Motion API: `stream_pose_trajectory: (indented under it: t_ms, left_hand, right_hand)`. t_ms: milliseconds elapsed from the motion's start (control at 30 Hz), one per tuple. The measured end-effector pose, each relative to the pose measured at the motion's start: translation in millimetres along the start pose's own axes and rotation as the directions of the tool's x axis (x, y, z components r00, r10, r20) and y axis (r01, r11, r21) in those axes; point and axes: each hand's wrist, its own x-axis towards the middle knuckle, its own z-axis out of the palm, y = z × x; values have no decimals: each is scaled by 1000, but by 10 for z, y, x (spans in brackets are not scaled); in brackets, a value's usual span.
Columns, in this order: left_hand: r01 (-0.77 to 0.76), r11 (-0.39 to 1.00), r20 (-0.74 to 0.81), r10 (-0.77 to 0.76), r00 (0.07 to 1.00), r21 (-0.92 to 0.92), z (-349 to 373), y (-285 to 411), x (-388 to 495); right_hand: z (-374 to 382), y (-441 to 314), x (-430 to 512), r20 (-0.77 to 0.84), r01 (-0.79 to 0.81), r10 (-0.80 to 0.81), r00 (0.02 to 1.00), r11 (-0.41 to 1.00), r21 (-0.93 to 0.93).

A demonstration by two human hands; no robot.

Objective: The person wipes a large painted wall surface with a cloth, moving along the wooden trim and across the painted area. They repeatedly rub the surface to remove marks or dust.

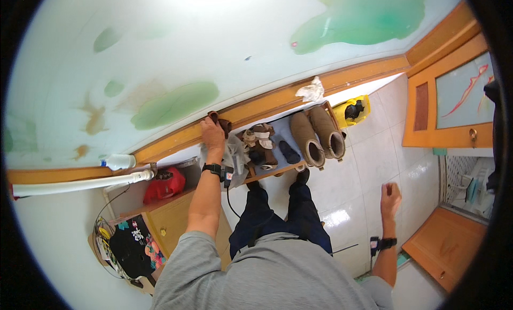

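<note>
My left hand (212,134) is at the wooden ledge (256,113) below the painted glass, with its fingers on a dark brown object (225,126), perhaps leather or a small shoe. The fingers cover part of it. Just below hangs a clear plastic bag (234,153). To its right, a shoe rack's top (282,129) holds strappy sandals (260,139), a dark slipper (289,151) and a pair of tan boots (310,139). Away to the right, my right hand (390,199) is held over the tiled floor with its fingers curled and nothing visible in them.
A crumpled white tissue (312,90) and a plastic bottle (120,161) rest along the ledge. A yellow container (352,111) stands beyond the boots. At left are a red bag (165,185), a white pipe (84,184) and a cabinet (172,218). Orange doors (425,109) stand at right.
</note>
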Motion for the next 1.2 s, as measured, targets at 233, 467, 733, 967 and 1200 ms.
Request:
stream_pose_trajectory:
  t_ms: [233, 467, 733, 967, 1200]
  left_hand:
    - [-217, 975, 60, 219, 974, -42, 385, 1331, -28]
    - [-303, 951, 50, 306, 951, -62, 281, 1055, 42]
    - [-125, 990, 120, 117, 986, 58, 69, 781, 2]
    - [-255, 967, 172, 252, 952, -3, 414, 1345, 25]
    - [-318, 948, 196, 317, 928, -29, 361, 1306, 140]
  right_hand:
    - [257, 548, -751, 81, -305, 297, 952, 945, 116]
    - [411, 684, -751, 163, -290, 270, 949, 950, 115]
    - [352, 1034, -833, 229, -298, 272, 935, 951, 86]
    - [426, 948, -553, 304, -260, 222, 927, 961, 93]
    - [552, 477, -227, 373, -144, 104, 922, 986, 82]
